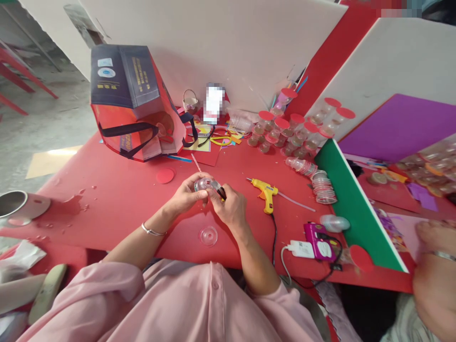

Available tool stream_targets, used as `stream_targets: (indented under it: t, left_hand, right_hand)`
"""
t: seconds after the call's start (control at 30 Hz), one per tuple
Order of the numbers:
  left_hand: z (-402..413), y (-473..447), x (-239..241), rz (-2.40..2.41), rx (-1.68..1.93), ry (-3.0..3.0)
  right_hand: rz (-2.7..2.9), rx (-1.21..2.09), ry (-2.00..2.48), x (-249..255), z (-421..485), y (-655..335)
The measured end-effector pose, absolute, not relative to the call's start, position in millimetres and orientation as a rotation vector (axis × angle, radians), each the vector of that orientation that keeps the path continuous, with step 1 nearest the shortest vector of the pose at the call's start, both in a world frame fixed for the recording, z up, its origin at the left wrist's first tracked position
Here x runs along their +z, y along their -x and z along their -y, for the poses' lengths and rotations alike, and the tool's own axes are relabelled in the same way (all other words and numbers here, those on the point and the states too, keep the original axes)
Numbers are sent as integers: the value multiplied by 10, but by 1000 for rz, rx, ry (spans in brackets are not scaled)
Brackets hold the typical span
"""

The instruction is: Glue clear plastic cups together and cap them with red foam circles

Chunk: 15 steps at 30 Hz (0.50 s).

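My left hand (188, 194) is closed around a small clear plastic cup or lid (202, 184), held just above the red table. A thin pink-and-white stick (195, 162) slants up beyond its fingers. My right hand (230, 205) grips a slim tool with a black and partly yellow handle (221, 193). The tool's front end meets the clear piece, and its exact kind is hidden by the fingers. Close to my body lies a round clear plastic lid (207, 235). To the right of my hands rests a yellow glue gun (264, 194) with a glue stick in its back.
A large shopping bag (124, 104) stands at the back left, near a red disc (165, 176). Back right are several red-topped cup pieces (281, 124) and stacked clear cups (323, 186) by a green divider (359, 209). A power strip (320, 242), a metal mug (24, 207) and another person's arm (436, 280) flank me.
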<state>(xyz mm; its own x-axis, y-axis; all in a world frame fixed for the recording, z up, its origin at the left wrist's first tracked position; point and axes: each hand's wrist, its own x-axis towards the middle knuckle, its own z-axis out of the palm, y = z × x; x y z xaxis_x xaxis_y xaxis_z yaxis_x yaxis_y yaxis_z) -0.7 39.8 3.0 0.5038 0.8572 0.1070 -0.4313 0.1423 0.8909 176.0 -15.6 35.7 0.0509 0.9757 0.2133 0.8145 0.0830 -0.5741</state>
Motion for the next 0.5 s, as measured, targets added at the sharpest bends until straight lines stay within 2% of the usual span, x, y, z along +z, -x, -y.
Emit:
stream_targets:
  t: [0.5]
  left_hand:
    - [-373, -30, 89, -495, 995, -1011]
  right_hand:
    - [1803, 347, 1753, 319, 166, -1745]
